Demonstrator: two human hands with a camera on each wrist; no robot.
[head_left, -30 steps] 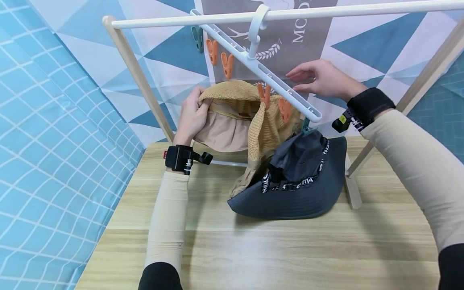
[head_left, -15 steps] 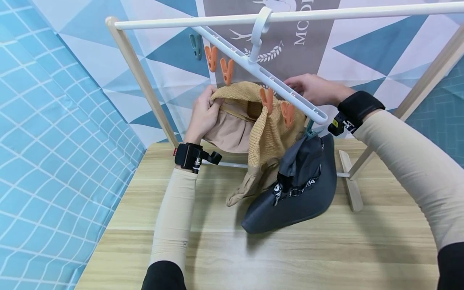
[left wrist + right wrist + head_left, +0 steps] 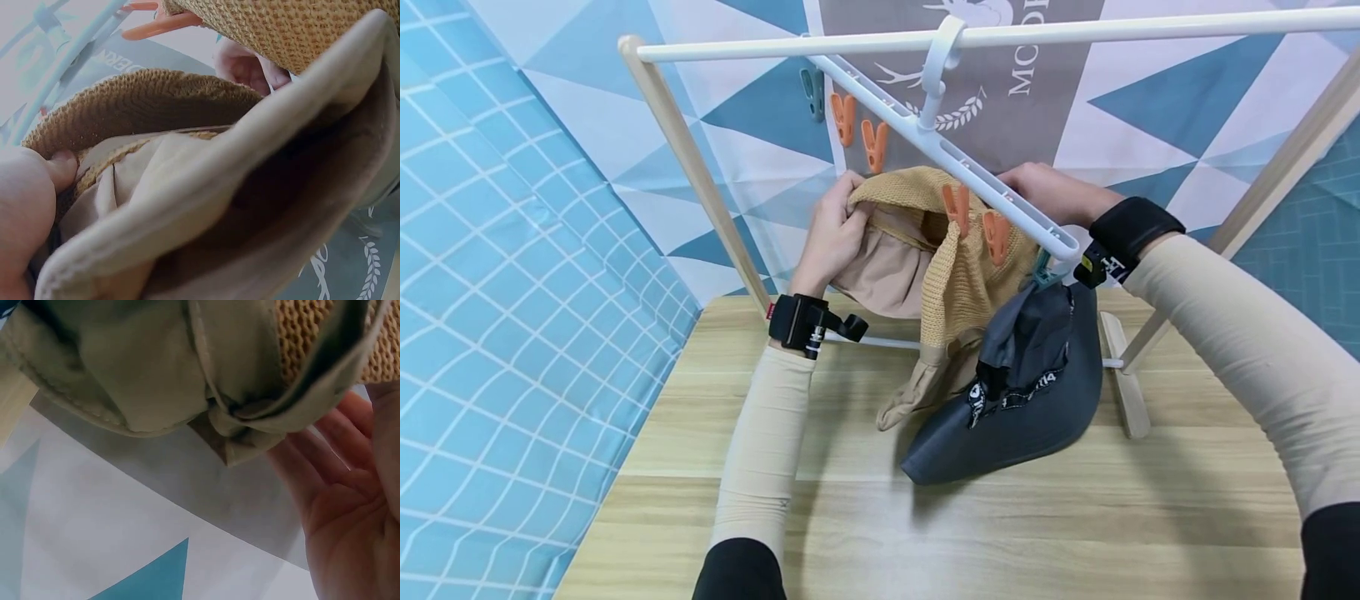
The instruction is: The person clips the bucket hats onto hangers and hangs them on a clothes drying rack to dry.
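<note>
My left hand (image 3: 833,237) grips the edge of a tan knitted hat (image 3: 966,287), thumb over the rim. The hat has beige cloth lining (image 3: 887,275) and hangs by an orange clothespin (image 3: 957,208) under a pale blue clip hanger (image 3: 977,171); a second orange clothespin (image 3: 996,237) overlaps it. My right hand (image 3: 1056,192) reaches behind the hanger, its fingertips hidden in the head view. In the right wrist view, that hand's fingers (image 3: 312,459) extend fairly straight behind the hat's cloth. Lower right, a dark bucket hat (image 3: 1037,417) hangs from a green clothespin (image 3: 1043,271).
The hanger hooks over a white rail (image 3: 1112,32) on a wooden-legged rack (image 3: 688,167). Two more orange clothespins (image 3: 874,146) and a green one (image 3: 812,93) hang at its far end. Below lies a wood-grain table (image 3: 737,467); patterned cloth lines the back.
My right hand has moved down and left, from above the hanger's near end to behind the knitted hat. My left hand has shifted right with the rim. The dark hat has swung round.
</note>
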